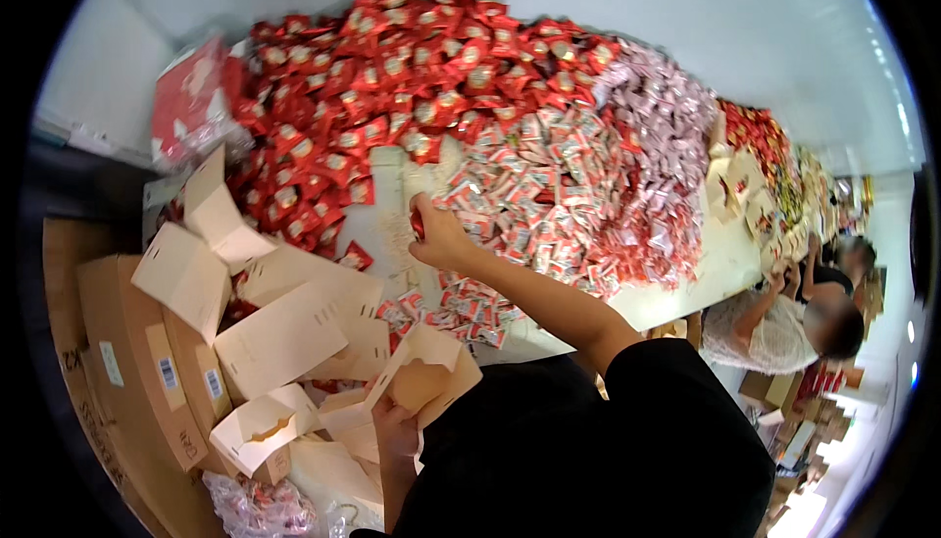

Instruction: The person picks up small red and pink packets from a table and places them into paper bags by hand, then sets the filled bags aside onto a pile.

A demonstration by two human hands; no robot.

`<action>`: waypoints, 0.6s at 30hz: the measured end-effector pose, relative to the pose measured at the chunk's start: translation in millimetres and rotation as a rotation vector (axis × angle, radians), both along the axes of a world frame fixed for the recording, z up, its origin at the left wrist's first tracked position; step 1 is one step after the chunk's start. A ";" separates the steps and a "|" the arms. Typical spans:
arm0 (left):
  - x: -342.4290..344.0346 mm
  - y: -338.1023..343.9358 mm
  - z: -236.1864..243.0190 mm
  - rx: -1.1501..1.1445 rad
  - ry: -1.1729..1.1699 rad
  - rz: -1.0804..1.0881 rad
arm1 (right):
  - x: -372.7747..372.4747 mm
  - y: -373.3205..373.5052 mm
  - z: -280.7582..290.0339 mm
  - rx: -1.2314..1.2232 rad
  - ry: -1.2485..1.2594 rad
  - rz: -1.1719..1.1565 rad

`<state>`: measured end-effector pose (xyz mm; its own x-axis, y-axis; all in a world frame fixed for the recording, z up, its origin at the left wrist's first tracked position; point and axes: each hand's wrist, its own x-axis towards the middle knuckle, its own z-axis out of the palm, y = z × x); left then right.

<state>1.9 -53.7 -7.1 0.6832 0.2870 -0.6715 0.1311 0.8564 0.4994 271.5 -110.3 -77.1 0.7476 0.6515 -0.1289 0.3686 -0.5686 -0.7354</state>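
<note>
Cream card forms one open box point(446, 352), gripped by the left hand point(394, 427) near the table's point(730, 259) edge. One red packet point(418, 224) is pinched in the right hand point(441, 236), bare table to its left; heaped packets point(559, 180) defy counting.

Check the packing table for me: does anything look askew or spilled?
Yes: at left, open cream cartons lie jumbled at differing angles, some overlapping, and a few red packets show in gaps among them, apart from the main pile.
</note>
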 end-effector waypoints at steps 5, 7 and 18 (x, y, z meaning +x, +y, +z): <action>5.8 -13.3 -14.4 -0.031 -0.065 -0.031 | 14.7 -89.1 29.9 0.796 0.857 -0.459; 8.2 -20.3 -19.8 -0.033 -0.070 -0.009 | 18.1 -138.2 42.2 0.950 1.001 -0.601; 47.8 -57.5 -9.4 -0.112 0.022 0.171 | 193.8 -398.2 21.7 0.140 -0.239 -0.762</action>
<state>49.7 -111.2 -16.5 0.6157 0.3200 -0.7201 -0.0111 0.9173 0.3981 465.2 -508.5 -55.4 0.9895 -0.0500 0.1356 0.0732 -0.6355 -0.7687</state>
